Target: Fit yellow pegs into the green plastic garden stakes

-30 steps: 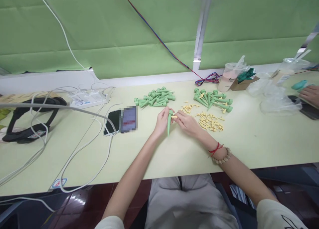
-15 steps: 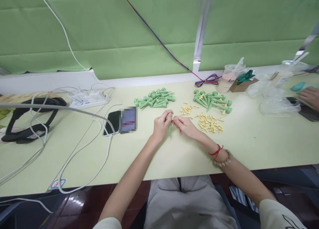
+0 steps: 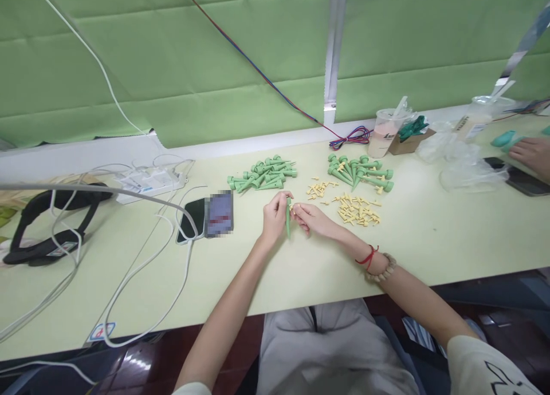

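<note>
Both hands are sitting a little lower and closer to the table edge than a moment ago, and the green cone (image 3: pixel 287 218) is now pointing almost straight down between them instead of leaning out. The left hand (image 3: pixel 274 216) is curling its fingers around the cone's upper part, gripping it upright with the tip close to the table (image 3: pixel 429 234). The right hand (image 3: pixel 310 218) is pinching a small yellow piece (image 3: pixel 291 208) against the top of the cone, thumb and forefinger pressed together on it; a red string and a bead bracelet (image 3: pixel 380 269) are circling that wrist. Just left of the hands a phone (image 3: pixel 207 216) is lying flat with a white cable (image 3: pixel 141 269) looping past it. Beyond the right hand, loose yellow pieces (image 3: pixel 358 209) are spreading over the tabletop. Farther back, two heaps of green cones are lying apart: the left heap (image 3: pixel 262 174) and the right heap (image 3: pixel 358 172). At the far right, another person's hand (image 3: pixel 531 153) is resting beside a dark phone (image 3: pixel 518 177).
</note>
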{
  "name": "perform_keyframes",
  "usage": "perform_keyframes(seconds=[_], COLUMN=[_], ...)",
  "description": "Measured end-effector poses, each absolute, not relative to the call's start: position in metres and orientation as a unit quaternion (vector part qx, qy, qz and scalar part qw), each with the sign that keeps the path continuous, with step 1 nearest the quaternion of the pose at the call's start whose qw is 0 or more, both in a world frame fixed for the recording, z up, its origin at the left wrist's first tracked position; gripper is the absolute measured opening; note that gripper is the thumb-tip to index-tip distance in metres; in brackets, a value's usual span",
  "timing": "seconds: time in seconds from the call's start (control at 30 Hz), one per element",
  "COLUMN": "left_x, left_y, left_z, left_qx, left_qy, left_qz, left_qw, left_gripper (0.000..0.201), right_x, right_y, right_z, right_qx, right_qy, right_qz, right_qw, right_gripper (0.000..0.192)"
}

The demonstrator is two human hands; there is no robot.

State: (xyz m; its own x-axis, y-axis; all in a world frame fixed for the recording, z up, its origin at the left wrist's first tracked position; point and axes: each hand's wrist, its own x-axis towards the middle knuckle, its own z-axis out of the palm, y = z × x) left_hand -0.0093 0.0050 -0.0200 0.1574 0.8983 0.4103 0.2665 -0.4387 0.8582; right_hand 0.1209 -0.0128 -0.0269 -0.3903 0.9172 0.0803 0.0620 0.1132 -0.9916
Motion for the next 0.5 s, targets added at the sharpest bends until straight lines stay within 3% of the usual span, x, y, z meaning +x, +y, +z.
perform_keyframes(seconds=[0.23,0.5], left_x=[-0.002,0.003], left_y=[0.003,0.004], left_z=[-0.021,-0.014], left_qx=[0.595,0.514], left_qy=[0.427,0.448], left_qz=[0.543,0.525], left_qw=[0.41,0.51], left_gripper=[0.04,0.037], right_x=[0.125,0.13], right_y=[-0.015,-0.015], right_z=[-0.024,-0.025], right_qx=[-0.406,-0.479], right_qy=[-0.698,-0.792], right_qz=[0.46,0.177], right_qw=[0.37,0.336], right_gripper=[0.03,0.027])
